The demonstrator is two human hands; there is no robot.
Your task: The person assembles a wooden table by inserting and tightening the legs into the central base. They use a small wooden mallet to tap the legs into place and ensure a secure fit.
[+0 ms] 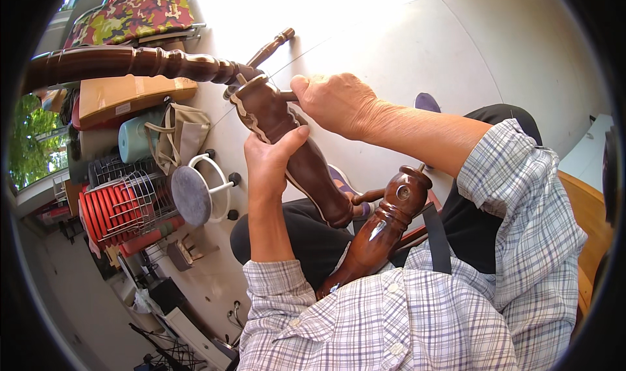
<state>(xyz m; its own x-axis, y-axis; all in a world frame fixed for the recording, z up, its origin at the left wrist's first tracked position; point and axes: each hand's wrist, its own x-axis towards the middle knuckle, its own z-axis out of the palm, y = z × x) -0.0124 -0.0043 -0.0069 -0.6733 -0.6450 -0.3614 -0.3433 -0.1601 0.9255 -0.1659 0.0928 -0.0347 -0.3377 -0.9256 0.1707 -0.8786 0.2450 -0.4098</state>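
A dark brown turned wooden post [312, 172] slants in front of me, its upper end away from my lap. My left hand [266, 154] is closed around its middle, thumb across the front. Beside the post's upper part, my right hand [336, 102] makes a fist on a short dark rod, which meets the post's side; most of the rod is hidden by the fingers. A long turned wooden bar [153, 62] runs left from near the post's top. A second, glossier turned post [391, 208] leans against my lap, a metal pin at its top end.
Left on the floor are a round grey stool [191, 195] with white legs and casters, a beige bag [184, 131], a cardboard box [130, 97] and red stacked stools [107, 211] by a wire rack. A camouflage folding seat [140, 15] stands beyond. Wooden furniture [587, 214] is at right.
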